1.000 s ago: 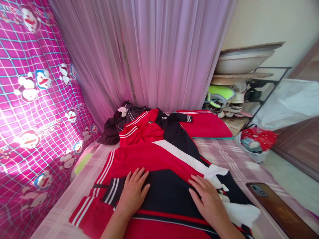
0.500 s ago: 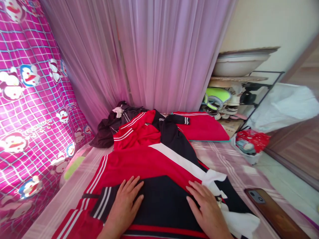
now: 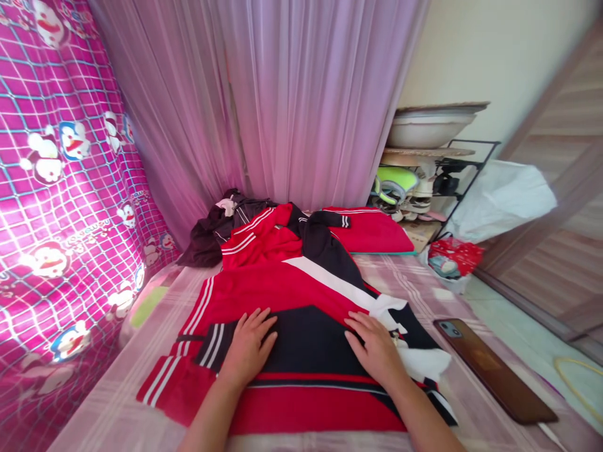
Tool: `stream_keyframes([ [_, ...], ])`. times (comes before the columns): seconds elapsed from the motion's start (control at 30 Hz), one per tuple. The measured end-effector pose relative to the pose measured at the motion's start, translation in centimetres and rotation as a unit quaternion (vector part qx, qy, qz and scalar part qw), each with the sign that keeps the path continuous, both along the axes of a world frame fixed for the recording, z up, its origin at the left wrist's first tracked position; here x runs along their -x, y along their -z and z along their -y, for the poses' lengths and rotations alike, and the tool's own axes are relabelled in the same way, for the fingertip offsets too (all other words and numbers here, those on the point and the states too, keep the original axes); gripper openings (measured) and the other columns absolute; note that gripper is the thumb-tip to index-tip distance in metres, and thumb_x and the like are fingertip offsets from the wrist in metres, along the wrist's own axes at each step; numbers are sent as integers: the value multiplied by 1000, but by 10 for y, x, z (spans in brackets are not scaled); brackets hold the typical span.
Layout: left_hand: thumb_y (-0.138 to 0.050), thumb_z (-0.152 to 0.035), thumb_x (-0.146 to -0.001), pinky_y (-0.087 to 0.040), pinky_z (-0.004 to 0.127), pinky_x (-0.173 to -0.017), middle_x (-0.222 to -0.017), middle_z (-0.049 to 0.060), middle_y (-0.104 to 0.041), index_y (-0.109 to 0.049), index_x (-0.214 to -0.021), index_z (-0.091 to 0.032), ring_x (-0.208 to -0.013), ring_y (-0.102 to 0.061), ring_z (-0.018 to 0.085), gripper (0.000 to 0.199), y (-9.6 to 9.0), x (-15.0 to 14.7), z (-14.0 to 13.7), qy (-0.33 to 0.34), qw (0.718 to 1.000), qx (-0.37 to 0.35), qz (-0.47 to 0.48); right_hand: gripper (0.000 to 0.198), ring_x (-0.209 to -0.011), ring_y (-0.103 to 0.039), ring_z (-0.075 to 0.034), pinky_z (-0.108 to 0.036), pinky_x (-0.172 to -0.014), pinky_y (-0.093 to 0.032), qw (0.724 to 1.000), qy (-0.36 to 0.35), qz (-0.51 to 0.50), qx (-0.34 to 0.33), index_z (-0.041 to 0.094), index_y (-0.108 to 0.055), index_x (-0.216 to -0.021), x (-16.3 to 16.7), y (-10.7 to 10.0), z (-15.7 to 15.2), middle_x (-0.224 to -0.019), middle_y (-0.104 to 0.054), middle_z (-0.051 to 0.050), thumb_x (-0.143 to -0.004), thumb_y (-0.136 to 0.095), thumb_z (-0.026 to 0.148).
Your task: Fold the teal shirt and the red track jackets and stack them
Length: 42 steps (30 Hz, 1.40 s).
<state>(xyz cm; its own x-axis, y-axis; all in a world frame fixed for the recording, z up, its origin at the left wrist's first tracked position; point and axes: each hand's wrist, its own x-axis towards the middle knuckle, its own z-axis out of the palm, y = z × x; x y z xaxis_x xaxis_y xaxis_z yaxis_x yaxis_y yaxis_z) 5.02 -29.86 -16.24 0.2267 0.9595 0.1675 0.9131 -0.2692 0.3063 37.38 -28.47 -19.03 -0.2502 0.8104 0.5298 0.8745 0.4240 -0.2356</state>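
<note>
A red, black and white track jacket (image 3: 301,342) lies spread on the bed in front of me, with a striped-cuff sleeve folded across it. My left hand (image 3: 249,345) rests palm down near the black cuff (image 3: 215,345), its fingers extended. On the other side, my right hand (image 3: 374,345) lies flat on the dark cloth beside the white collar-like part (image 3: 421,361), fingers spread. Neither hand grips the fabric. Beyond the jacket, another red and black garment (image 3: 264,248) lies bunched with its sleeves overlapping.
A phone (image 3: 492,370) with a cable lies on the checked bedsheet (image 3: 400,276) at right. At the back are a folded red garment (image 3: 372,231) and a dark clothes pile (image 3: 202,242). A shoe rack (image 3: 464,179) stands past the bed, and a patterned pink curtain (image 3: 47,207) hangs at left.
The view has shifted, so more of the jacket's lower red edge and the whole phone now show. Both hands stay flat on the jacket in nearly the same spots.
</note>
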Motion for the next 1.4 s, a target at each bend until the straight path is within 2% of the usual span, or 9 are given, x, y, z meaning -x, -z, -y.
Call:
stream_keyframes([
  [0.27,-49,-36,-95,-30,58,-116,-147,5,-53,-60,-133,-29,-140,-42,28,40,-7,-6,0,6,1000,5,-15,29,-106,-66,-25,-46,-99,-49,1000,10,-3,-9,21,-75,-106,5,-6,1,-114,-72,-9,-92,-50,27],
  [0.63,-44,-41,-96,-31,56,-115,-146,6,-55,-60,-133,-31,-138,-44,28,41,2,-1,-3,12,1000,-15,-15,29,-109,-65,-24,-44,-100,-48,1000,11,-16,4,22,-75,-107,4,-6,1,-116,-72,-9,-93,-50,29],
  [0.87,-42,-48,-97,-26,57,-117,-153,6,-46,-50,-143,-33,-143,-37,29,50,3,-9,-3,11,997,-18,-70,30,-109,-64,-25,-45,-101,-47,1000,3,-30,7,21,-74,-105,1,-3,-1,-115,-72,-9,-93,-48,29],
  [1.0,-42,-50,-97,-25,56,-117,-153,6,-45,-46,-145,-34,-144,-36,28,51,3,-12,-2,5,996,-24,-83,26,-106,-65,-26,-44,-97,-48,1000,-1,-30,-10,20,-72,-98,0,-2,-1,-112,-72,-11,-92,-50,32],
  [1.13,-40,-50,-97,-24,55,-118,-153,5,-45,-46,-145,-34,-144,-35,28,51,-2,-14,-1,1,996,-12,-85,22,-105,-64,-27,-43,-93,-49,1000,0,-4,-20,19,-67,-90,0,-5,4,-109,-71,-13,-91,-53,36],
  [1.27,-39,-50,-97,-24,56,-117,-155,6,-44,-47,-145,-33,-144,-34,29,52,-9,-18,0,-6,995,7,-95,20,-107,-62,-29,-42,-92,-47,998,30,38,-27,20,-64,-81,2,-13,14,-112,-69,-14,-91,-55,35],
  [1.33,-39,-49,-97,-23,56,-117,-155,6,-43,-47,-145,-33,-145,-34,29,51,-15,-21,0,-7,995,14,-103,18,-101,-63,-27,-40,-89,-47,997,44,57,-17,20,-63,-78,4,-18,19,-107,-70,-12,-91,-54,30],
  [1.4,-40,-49,-97,-21,57,-118,-156,6,-42,-48,-144,-33,-145,-33,29,50,-21,-23,0,-3,994,15,-113,18,-89,-65,-24,-35,-78,-47,995,78,65,10,21,-64,-80,5,-24,23,-96,-71,-9,-92,-53,28],
])
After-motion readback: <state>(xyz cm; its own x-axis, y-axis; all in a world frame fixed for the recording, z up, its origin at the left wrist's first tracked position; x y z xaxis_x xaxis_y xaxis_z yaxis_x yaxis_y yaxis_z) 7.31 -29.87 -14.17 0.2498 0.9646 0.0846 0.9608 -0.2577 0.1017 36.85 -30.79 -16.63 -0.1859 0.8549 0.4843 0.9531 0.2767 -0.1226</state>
